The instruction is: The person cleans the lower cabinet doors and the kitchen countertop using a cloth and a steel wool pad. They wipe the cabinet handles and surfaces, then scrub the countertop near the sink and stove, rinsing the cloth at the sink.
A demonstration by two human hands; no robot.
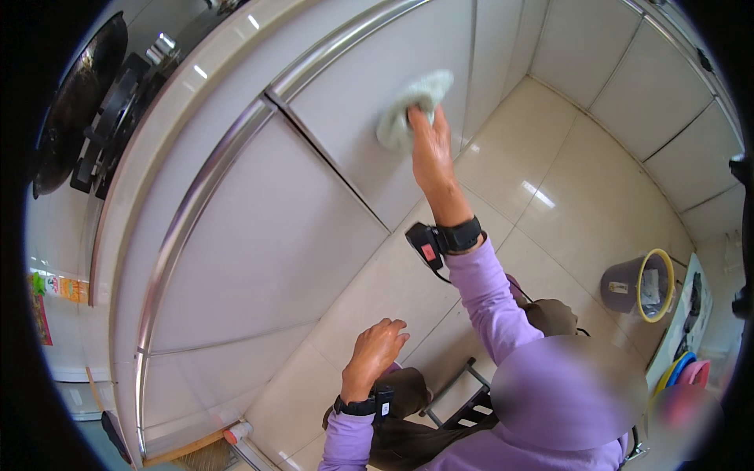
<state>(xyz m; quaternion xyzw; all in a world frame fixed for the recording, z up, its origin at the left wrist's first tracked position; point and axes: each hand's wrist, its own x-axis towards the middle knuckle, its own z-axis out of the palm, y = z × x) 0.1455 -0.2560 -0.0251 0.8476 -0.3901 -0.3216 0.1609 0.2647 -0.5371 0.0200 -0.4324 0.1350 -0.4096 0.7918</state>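
Note:
My right hand (435, 144) is shut on a pale green cloth (435, 88), which is spread against a light cabinet door (365, 88) below the counter. The cloth is bunched at my fingers and partly blurred. My left hand (374, 356) hangs above the tiled floor near my left knee, holding nothing, its fingers loosely bent and apart. Both wrists wear black straps with small devices. A second cabinet door (253, 247) stands to the left, parted from the first by a dark gap. Metal trim (194, 200) runs along the tops of the doors.
Upper left, a dark wok (82, 106) sits by a gas stove (115, 120) on the counter. A grey bucket with a yellow rim (657, 285) stands on the floor at right, near colourful basins (683, 371). A low metal-framed stool (465, 406) is beside my legs.

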